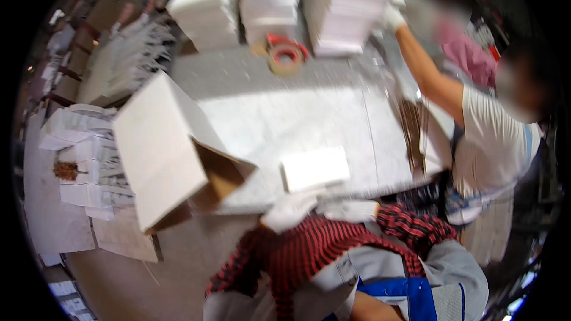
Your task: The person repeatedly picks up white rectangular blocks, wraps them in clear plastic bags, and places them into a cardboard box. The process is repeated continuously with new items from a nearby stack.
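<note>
Small box (316,170) on tabletop (267,122), just fwd of L hand (289,211) & R hand (350,210), approx. equally near; long axis side-to-side. Finger spread, grip: can't tell.

Hands (289,212) are gloved in white; sleeves (237,260) and front cloth (318,242) bear red and black stripes. Grey clothing (453,270) carries a blue panel (397,295) and thin blue line (463,302).

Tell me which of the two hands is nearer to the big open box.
Left. The left hand is to the right of the big open box; the right hand is farther right from it.
</note>
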A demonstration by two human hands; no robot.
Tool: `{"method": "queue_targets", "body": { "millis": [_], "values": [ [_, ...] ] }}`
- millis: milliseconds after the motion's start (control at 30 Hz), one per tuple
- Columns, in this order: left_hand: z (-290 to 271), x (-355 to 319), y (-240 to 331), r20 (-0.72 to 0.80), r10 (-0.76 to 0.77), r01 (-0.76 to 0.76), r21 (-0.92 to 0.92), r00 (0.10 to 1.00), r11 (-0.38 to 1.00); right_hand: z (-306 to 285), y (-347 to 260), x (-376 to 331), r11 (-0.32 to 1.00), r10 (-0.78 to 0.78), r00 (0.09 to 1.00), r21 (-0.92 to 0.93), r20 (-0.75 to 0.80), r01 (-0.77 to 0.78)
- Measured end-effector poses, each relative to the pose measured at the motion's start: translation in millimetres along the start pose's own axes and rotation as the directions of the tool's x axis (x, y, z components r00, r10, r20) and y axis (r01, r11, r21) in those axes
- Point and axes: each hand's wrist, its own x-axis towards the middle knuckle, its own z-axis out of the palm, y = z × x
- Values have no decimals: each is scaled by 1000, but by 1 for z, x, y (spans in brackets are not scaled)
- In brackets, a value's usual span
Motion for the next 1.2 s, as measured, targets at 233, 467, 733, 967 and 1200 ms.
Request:
{"method": "queue_targets", "body": {
  "millis": [233,467,733,967,1200],
  "values": [
    [-3,-17,-30,-45,3,-6,-84,999,996,-142,-215,52,725,-297,952,-666,-75,174],
    [32,-3,-91,-20,-25,16,-368,999,930,-308,-322,347,398,-690,636,-915,-345,-65],
    [9,12,-70,-20,-356,288,-549,934,785,-353,-332,465,186,-573,776,-964,-263,-190],
    [-6,22,-64,-17,-352,291,-527,936,799,-346,-319,460,37,-785,608,-989,-118,-144],
    [-7,23,-52,-37,-328,270,-485,944,832,-357,-344,458,101,-717,654,-964,-242,-246]
  ]
}}
